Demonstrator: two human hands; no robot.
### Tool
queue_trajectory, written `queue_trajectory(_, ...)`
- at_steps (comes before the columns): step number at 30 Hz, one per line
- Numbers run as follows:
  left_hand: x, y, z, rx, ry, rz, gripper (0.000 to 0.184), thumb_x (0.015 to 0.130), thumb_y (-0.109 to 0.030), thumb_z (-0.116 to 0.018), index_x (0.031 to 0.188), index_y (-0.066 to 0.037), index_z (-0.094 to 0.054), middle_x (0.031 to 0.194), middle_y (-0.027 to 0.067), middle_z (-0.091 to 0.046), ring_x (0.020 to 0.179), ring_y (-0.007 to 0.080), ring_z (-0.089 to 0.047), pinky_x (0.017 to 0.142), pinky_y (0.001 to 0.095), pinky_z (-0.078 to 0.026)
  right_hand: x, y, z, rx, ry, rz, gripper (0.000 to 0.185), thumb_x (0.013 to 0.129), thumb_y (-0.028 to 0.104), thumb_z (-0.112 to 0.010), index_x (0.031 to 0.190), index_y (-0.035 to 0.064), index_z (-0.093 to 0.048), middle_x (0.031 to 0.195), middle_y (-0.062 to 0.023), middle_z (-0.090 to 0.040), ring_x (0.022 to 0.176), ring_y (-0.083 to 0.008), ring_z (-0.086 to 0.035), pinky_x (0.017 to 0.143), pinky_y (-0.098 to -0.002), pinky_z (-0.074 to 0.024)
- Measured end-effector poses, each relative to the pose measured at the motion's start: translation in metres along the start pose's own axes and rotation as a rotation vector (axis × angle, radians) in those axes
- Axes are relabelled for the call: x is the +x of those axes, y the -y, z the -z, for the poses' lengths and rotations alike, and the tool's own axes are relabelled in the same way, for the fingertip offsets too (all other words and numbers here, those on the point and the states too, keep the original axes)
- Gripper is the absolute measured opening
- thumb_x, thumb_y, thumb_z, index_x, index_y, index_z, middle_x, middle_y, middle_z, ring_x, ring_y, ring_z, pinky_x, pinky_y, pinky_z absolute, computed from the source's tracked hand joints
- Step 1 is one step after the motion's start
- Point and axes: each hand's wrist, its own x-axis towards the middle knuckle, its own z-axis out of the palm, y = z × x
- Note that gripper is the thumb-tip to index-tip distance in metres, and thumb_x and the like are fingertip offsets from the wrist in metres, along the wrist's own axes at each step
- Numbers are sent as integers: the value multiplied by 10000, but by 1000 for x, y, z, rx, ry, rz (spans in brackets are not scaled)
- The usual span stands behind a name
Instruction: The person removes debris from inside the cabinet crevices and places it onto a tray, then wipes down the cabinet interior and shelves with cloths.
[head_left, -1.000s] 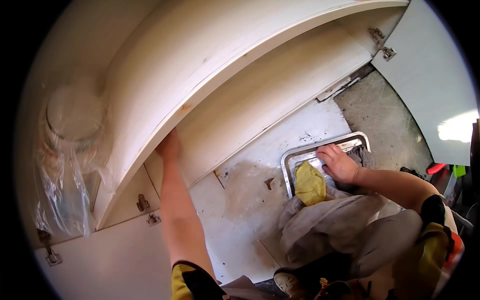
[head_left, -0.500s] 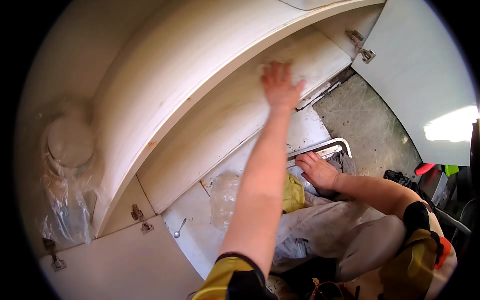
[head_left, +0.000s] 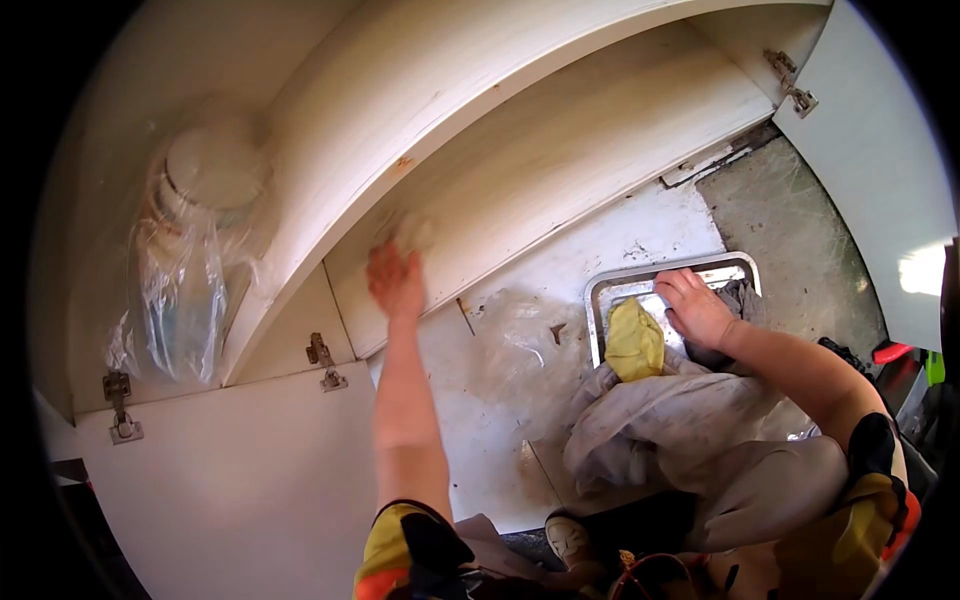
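Observation:
My left hand (head_left: 397,283) is over the left end of the lower cabinet shelf (head_left: 540,165), fingers apart and slightly blurred. A pale, blurred patch lies just past its fingertips; I cannot make out what it is. On the floor, a metal tray (head_left: 595,300) holds a yellow cloth (head_left: 634,342) and a dark grey cloth (head_left: 742,303). My right hand (head_left: 694,308) rests at the tray's far rim between the two cloths, its fingers side by side and bent; whether it grips anything is hidden.
Wrapped in clear plastic, a round item (head_left: 213,168) stands in the left compartment. Cabinet doors hang open at lower left (head_left: 240,480) and right (head_left: 870,170). Clear plastic (head_left: 520,340) lies on the floor. Pale fabric (head_left: 680,420) covers my leg near the tray.
My left hand went from the shelf's left end out to its right part, then back left. My right hand stays at the tray. The camera view has shifted.

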Motion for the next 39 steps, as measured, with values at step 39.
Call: queue_trajectory(39,-94,130,5,239,-133,-312,647,880,-354,-533,1412,-105,-261,1454,155,-274,1313,331,-300,1077,385,-265,-29,46,50,99,12,168,264,650,-57,-576,900,25,-586,960,-116,-568,951,-315,-533,822,-383,-459)
